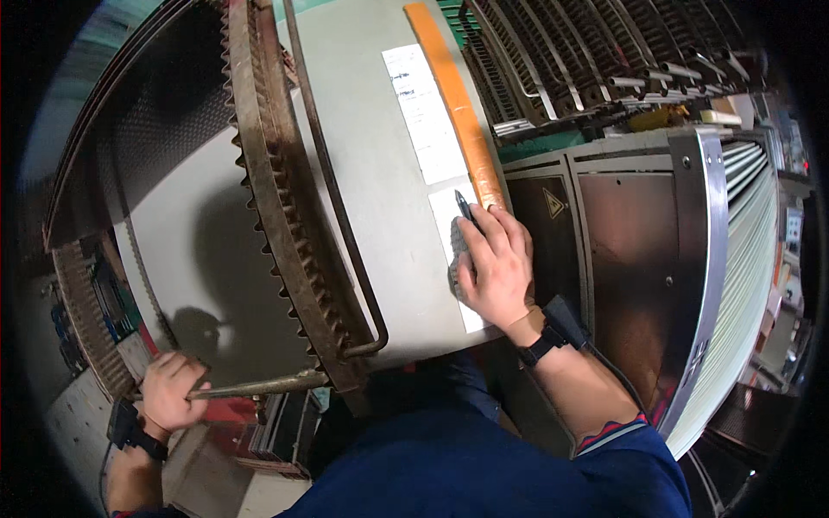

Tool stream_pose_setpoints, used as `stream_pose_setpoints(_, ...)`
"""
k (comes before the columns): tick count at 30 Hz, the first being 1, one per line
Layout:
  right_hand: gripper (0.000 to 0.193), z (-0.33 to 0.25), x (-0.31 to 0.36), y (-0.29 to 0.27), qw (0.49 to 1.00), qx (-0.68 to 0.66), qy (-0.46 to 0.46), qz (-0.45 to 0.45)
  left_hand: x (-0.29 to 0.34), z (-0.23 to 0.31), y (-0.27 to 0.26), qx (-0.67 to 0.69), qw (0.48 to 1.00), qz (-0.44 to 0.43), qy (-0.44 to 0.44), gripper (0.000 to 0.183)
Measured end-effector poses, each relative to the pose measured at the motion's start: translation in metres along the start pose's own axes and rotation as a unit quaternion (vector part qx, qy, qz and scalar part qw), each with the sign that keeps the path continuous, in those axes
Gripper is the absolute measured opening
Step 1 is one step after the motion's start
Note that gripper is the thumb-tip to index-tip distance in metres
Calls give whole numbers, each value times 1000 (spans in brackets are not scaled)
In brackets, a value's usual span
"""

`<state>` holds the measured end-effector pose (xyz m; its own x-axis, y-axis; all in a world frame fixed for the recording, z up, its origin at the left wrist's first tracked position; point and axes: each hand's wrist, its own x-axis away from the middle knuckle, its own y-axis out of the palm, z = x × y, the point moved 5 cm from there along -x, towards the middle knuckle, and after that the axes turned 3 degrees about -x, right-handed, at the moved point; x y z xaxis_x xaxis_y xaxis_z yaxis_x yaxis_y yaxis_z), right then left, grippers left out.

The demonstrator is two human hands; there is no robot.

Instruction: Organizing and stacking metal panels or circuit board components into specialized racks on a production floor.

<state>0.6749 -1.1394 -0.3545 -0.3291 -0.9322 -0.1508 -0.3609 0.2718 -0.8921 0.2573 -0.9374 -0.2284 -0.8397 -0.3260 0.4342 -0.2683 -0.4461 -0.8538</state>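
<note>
From here I see a black pen (464,205) held in the right hand (503,266), over a white paper (441,210) on a grey board (367,147). Beside the paper runs an orange strip (451,82). The left hand (172,392) curls by a metal bar's (263,385) end; whether it grips, I can't tell.

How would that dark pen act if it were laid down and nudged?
The dark pen looks slim and straight, so it is probably light and stiff. Its tapered, seemingly rounded end hints it may roll. The right hand hides part of it, so that's tentative.
</note>
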Motion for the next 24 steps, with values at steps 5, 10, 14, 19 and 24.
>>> stream_pose_setpoints(5,53,0,0,1,1000,13,-3,4,-2,5,-4,-24,999,48,-6,24)
stream_pose_setpoints(10,52,4,3,4,1000,14,9,-10,-3,6,-2,-24,998,61,2,24)
stream_pose_setpoints(14,54,5,0,0,1000,23,9,-9,-6,6,-1,-18,999,39,11,22)
stream_pose_setpoints(19,57,5,-1,1,999,13,5,-29,0,-1,6,2,999,23,25,22)
stream_pose_setpoints(24,57,5,0,1,999,15,4,-32,-1,0,5,-1,999,2,45,28)
